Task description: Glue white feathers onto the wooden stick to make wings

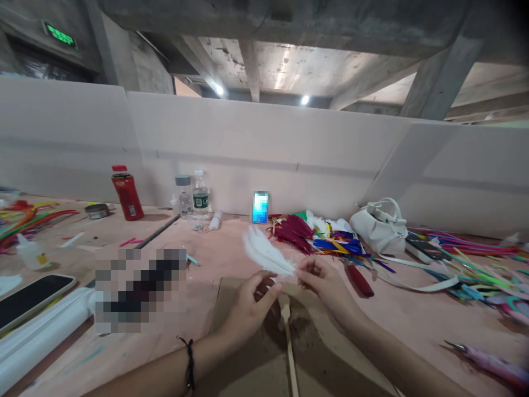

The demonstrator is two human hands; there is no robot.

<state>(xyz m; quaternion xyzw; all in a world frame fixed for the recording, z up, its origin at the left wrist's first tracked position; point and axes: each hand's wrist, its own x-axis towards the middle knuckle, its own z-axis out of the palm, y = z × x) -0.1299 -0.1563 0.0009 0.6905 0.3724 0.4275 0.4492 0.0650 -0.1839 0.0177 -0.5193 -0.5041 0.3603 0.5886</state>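
A white feather (266, 252) is held up over the far edge of a brown cardboard sheet (231, 353). My right hand (324, 284) pinches it at its lower right end. Close by on the left, my left hand (256, 300) is curled with thumb and fingers drawn together; a small pale bit shows there, too small to name. Between and below my hands runs a thin pale stick (291, 353) with a wider upper end, over the cardboard.
Behind stand a lit phone (260, 208), a water bottle (201, 193) and a red bottle (127, 193). Coloured feathers (291, 231), a white handbag (382, 226) and a dark red object (359, 280) lie right. A glue gun-like tool (487, 361) sits front right; another phone (35, 298), left.
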